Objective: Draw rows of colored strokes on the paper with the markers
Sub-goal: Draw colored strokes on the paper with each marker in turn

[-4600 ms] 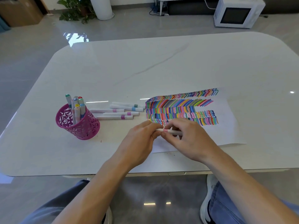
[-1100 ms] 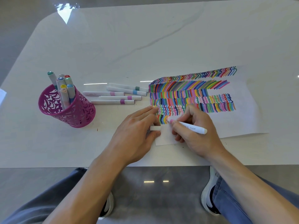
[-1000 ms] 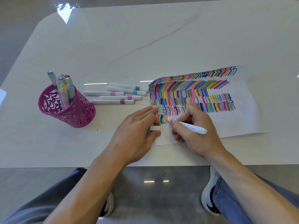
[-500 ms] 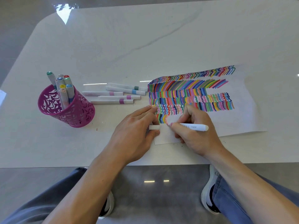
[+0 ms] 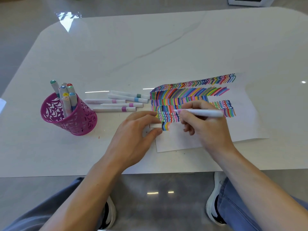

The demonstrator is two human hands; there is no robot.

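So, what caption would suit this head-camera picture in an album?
Right hand holds a pink marker over the strokes on the paper; left hand pinches a white cap.

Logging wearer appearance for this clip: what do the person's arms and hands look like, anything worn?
The left hand and right hand wear no gloves; no watch, bracelet or ring is visible. No sleeves show up to the frame edge.

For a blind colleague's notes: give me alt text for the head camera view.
A person's right hand holds a pink-tipped marker over rows of colored strokes on a paper sheet, while the left hand pinches a white cap at the sheet's left edge. Farther left on the white table lie five capped markers and a pink mesh cup holding more.
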